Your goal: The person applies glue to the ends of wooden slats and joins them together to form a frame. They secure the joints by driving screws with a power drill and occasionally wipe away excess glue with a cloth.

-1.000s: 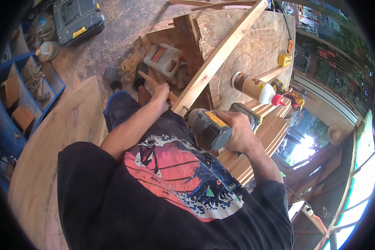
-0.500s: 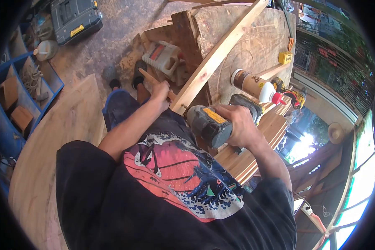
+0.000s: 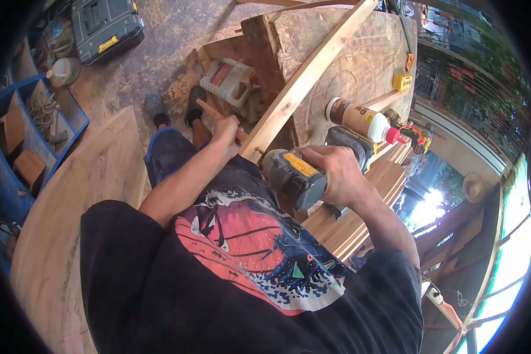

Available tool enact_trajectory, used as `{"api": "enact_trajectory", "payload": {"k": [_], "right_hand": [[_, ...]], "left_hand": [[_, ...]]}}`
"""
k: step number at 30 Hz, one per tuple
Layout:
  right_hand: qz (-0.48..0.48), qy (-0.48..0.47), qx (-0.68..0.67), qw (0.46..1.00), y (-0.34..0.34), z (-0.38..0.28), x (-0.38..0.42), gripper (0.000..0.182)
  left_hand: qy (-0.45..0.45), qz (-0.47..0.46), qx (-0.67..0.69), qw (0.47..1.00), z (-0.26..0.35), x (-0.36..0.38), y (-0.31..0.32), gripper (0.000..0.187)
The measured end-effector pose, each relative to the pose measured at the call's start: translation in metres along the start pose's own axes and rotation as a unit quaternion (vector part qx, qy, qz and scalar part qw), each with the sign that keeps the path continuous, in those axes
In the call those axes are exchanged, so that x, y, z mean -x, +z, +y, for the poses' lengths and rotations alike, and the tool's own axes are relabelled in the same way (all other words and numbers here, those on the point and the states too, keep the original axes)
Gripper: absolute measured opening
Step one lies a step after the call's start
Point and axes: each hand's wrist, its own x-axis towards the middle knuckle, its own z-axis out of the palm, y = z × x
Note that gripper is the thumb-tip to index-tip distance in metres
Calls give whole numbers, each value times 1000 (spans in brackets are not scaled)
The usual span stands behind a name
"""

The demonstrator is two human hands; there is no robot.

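Observation:
A long pale wooden batten (image 3: pixel 301 85) slants over the workbench, its near end close to my lap. My left hand (image 3: pixel 226 133) is closed round a narrow wooden strip (image 3: pixel 208 110) that meets the batten near that end. In my right hand (image 3: pixel 336 174) is a grey-and-black cordless drill (image 3: pixel 293 177) with a yellow label, fingers wrapped round its handle. Its nose points at the batten's near end, where a small metal tip shows. Beyond my right hand, a brown glue bottle (image 3: pixel 360 119) with a white top and red cap lies on its side.
The worn wooden workbench (image 3: pixel 310 38) carries a small yellow box (image 3: pixel 402 81) and another yellow-and-black power tool (image 3: pixel 418 138). Stacked boards (image 3: pixel 360 200) lie right of me. A plastic jug (image 3: pixel 227 82) sits below the bench, a black toolbox (image 3: pixel 107 26) and blue bin (image 3: pixel 71 112) at left.
Very little differs. The drill's rear has shifted slightly downward in view with my right hand; my left hand keeps its grip on the strip.

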Motion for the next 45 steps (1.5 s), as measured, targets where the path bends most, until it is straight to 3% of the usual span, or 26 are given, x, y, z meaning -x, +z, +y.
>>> {"api": "enact_trajectory", "payload": {"k": [12, 18, 23, 45], "right_hand": [[-17, -2, -4, 1000, -4, -2, -5, 55], [-6, -14, 11, 1000, -2, -2, -4, 54], [-9, -16, 23, 1000, -3, -1, -6, 54], [0, -11, -5, 1000, 1, -2, -4, 50]], "left_hand": [[25, 38, -18, 999, 10, 24, 7, 4], [11, -19, -26, 999, -2, 7, -6, 4], [16, 42, -22, 999, 9, 16, 5, 4], [12, 48, -52, 997, 5, 8, 1, 2]]}}
